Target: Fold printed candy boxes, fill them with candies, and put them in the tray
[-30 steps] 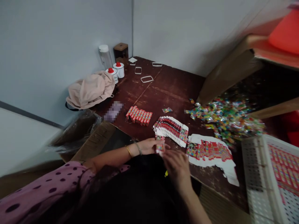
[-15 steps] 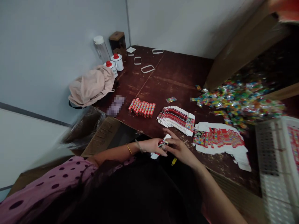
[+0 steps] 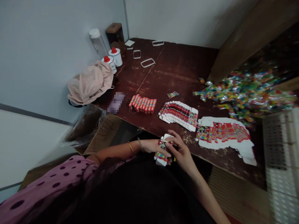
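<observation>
In front of my body, my left hand (image 3: 151, 145) grips a small printed candy box (image 3: 162, 153) whose white flaps stand out at both ends. The thumb and fingers of my right hand (image 3: 181, 151) are closed on the upper end of the same box. A small yellow piece shows just below the right fingers, too hidden to name. On the table edge beyond lie a fanned stack of flat boxes (image 3: 178, 114) and a spread of more flat boxes (image 3: 224, 133). A row of red filled-out boxes (image 3: 143, 104) stands to their left.
Wrapped candies (image 3: 243, 90) are heaped at right beside a cardboard carton (image 3: 235, 40). A white plastic basket (image 3: 277, 155) stands at the right edge. One loose candy packet (image 3: 173, 94) lies mid-table. A pink bag (image 3: 92, 82), lidded mugs (image 3: 115, 57) and rubber bands (image 3: 148, 63) are at left and back.
The box in my hands has turned so more of its printed face and its flaps show. My right fingers have shifted along its upper end. The view has tilted slightly.
</observation>
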Motion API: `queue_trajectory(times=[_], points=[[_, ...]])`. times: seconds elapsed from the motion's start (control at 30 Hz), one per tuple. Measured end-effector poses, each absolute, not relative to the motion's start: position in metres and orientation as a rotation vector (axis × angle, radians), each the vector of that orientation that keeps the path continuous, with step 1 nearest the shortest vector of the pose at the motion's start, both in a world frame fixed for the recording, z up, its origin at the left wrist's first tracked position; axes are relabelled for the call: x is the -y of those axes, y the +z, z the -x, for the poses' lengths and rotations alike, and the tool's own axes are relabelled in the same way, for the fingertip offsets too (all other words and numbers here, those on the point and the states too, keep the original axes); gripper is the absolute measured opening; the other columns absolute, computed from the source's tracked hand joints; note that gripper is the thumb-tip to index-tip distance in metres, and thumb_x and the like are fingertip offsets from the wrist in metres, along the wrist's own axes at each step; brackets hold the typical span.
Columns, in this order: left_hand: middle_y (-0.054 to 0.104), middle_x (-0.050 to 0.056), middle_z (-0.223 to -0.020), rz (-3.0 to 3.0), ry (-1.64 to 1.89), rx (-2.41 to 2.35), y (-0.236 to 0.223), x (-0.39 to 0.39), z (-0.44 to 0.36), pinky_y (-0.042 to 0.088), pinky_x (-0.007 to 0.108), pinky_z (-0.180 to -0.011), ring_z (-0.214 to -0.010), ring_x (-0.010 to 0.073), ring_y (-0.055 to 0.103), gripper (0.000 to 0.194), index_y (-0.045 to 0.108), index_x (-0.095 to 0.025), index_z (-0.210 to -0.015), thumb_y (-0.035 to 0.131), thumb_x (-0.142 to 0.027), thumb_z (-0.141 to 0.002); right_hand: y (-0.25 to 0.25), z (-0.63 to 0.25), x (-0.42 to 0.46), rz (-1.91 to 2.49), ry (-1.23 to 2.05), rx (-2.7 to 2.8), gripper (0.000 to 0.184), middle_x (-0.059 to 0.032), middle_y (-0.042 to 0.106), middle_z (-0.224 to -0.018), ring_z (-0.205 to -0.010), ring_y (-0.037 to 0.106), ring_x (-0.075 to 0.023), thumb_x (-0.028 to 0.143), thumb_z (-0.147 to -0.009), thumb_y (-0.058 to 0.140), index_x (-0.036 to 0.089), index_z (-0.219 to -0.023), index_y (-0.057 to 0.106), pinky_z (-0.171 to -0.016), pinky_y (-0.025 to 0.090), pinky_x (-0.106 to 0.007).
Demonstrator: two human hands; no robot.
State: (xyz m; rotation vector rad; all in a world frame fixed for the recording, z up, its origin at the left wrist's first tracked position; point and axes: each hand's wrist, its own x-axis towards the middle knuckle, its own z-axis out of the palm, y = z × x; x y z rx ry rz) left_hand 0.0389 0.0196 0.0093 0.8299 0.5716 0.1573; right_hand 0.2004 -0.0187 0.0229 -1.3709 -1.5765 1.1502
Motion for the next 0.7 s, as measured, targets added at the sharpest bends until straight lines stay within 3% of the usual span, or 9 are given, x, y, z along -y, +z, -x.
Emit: queue_trajectory(times=[0.1, 0.23, 0.37, 0.5, 0.6, 0.7], points=[[0.061, 0.002, -0.059, -0.885, 0.114, -0.634, 0.012, -0.019, -0.041, 0.049, 0.031, -0.062, -0.055, 0.0135, 0.059, 0.031, 0.061, -0.012, -0.066, 0.083, -0.033, -0.060, 0.028, -0.202, 0.019, 1.379, 1.148, 1.639, 0.025, -0.0088, 0.055, -0.131, -0.120, 0.052, -0.0266, 0.047, -0.080, 0.066, 0.024, -0.085, 0.070, -0.103, 0.039, -0.043], [0.060, 0.000, -0.060, -1.040, 0.248, -0.871, 0.010, -0.019, -0.045, 0.047, 0.027, -0.058, -0.055, 0.0118, 0.057, 0.037, 0.058, -0.012, -0.066, 0.087, -0.031, -0.054, 0.037, -0.205, 0.013, 1.342, 1.236, 1.739, 0.024, -0.0074, 0.067, -0.097, -0.095, 0.061, -0.0230, 0.045, -0.084, 0.061, 0.023, -0.086, 0.071, -0.089, 0.047, -0.038], [0.059, -0.001, -0.067, -1.169, 0.335, -0.789, 0.009, -0.014, -0.032, 0.044, 0.024, -0.060, -0.058, 0.0093, 0.053, 0.036, 0.059, -0.012, -0.077, 0.078, -0.041, -0.066, 0.042, -0.211, 0.011, 1.347, 1.270, 1.681, 0.026, -0.0043, 0.067, -0.085, -0.082, 0.062, -0.0200, 0.044, -0.088, 0.054, 0.021, -0.084, 0.068, -0.080, 0.050, -0.033], [0.057, -0.002, -0.078, -1.254, 0.699, -0.917, 0.011, -0.005, -0.011, 0.045, 0.023, -0.066, -0.068, 0.0100, 0.056, 0.046, 0.052, -0.016, -0.107, 0.073, -0.038, -0.073, 0.029, -0.201, 0.025, 1.357, 1.299, 1.580, 0.024, -0.0038, 0.068, -0.095, -0.088, 0.063, -0.0200, 0.042, -0.086, 0.059, 0.023, -0.101, 0.062, -0.081, 0.052, -0.033], [0.057, 0.001, -0.086, -1.301, 0.792, -0.882, 0.010, 0.001, -0.006, 0.045, 0.024, -0.074, -0.079, 0.0116, 0.058, 0.040, 0.052, -0.016, -0.106, 0.070, -0.036, -0.077, 0.012, -0.181, 0.043, 1.361, 1.214, 1.305, 0.040, -0.0062, 0.064, -0.112, -0.098, 0.063, -0.0203, 0.039, -0.083, 0.064, 0.027, -0.117, 0.048, -0.083, 0.054, -0.034], [0.056, 0.001, -0.085, -1.206, 0.736, -0.836, 0.006, 0.006, -0.009, 0.044, 0.023, -0.074, -0.077, 0.0109, 0.057, 0.036, 0.055, -0.015, -0.105, 0.068, -0.036, -0.079, 0.000, -0.168, 0.058, 1.361, 1.137, 1.064, 0.043, -0.0093, 0.056, -0.126, -0.103, 0.063, -0.0202, 0.039, -0.082, 0.065, 0.029, -0.117, 0.041, -0.084, 0.055, -0.034]])
